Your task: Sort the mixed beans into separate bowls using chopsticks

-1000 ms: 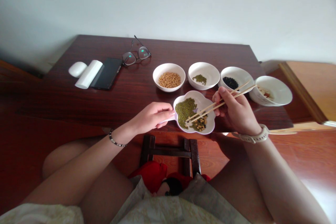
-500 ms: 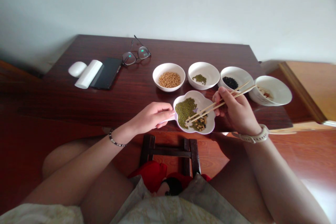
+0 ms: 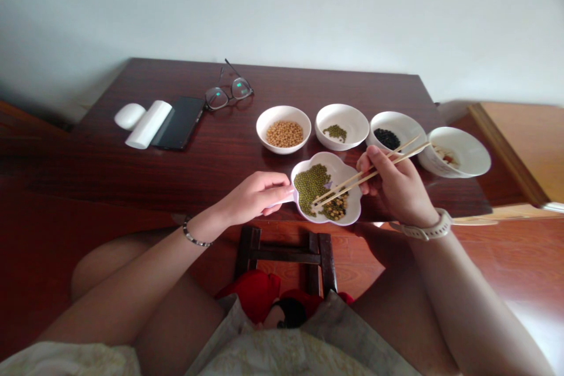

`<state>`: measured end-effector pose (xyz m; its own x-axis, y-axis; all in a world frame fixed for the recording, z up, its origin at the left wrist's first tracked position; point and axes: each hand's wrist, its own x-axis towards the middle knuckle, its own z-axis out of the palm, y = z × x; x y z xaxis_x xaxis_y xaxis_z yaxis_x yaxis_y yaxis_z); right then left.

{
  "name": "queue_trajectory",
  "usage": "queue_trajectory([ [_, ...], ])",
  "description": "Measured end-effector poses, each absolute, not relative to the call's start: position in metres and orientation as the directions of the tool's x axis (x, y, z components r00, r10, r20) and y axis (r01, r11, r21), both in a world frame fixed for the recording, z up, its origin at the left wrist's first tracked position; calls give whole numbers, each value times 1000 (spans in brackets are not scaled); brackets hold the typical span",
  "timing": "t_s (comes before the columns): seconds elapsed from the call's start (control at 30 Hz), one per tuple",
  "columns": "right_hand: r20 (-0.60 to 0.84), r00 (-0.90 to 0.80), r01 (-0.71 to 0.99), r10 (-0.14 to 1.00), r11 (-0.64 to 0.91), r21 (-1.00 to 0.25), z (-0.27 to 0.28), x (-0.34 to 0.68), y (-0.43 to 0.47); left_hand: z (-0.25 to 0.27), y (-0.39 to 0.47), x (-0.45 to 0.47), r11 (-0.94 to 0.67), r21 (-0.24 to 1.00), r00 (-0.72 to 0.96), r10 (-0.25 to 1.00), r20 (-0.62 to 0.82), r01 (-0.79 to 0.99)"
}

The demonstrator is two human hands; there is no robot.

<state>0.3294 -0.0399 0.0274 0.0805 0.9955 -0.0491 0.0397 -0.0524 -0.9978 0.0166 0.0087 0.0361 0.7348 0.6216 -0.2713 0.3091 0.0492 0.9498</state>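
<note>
Flower-shaped white dish with a lilac rim (image 3: 343, 170), just one, was at the near edge of one dark-brown wooden table (image 3: 110, 173), holding mixed beans (image 3: 312, 183). The left hand (image 3: 255, 197) grasped its handle (image 3: 283, 201), largely hidden; the right hand (image 3: 396, 185) pinched two pale wooden chopsticks (image 3: 343, 189), whether gripping any bean unclear. Behind, four round white bowls (image 3: 356, 125) held yellow beans (image 3: 284, 134), green beans (image 3: 336, 132), black beans (image 3: 386, 139), indistinct pieces (image 3: 446, 157).
</note>
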Motion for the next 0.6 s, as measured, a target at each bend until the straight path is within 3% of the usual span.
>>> queue_trajectory([
  [0.6, -39, 80, 22, 996, -41, -999, 26, 329, -40, 33, 8, 16, 42, 955, 735, 629, -253, 294],
])
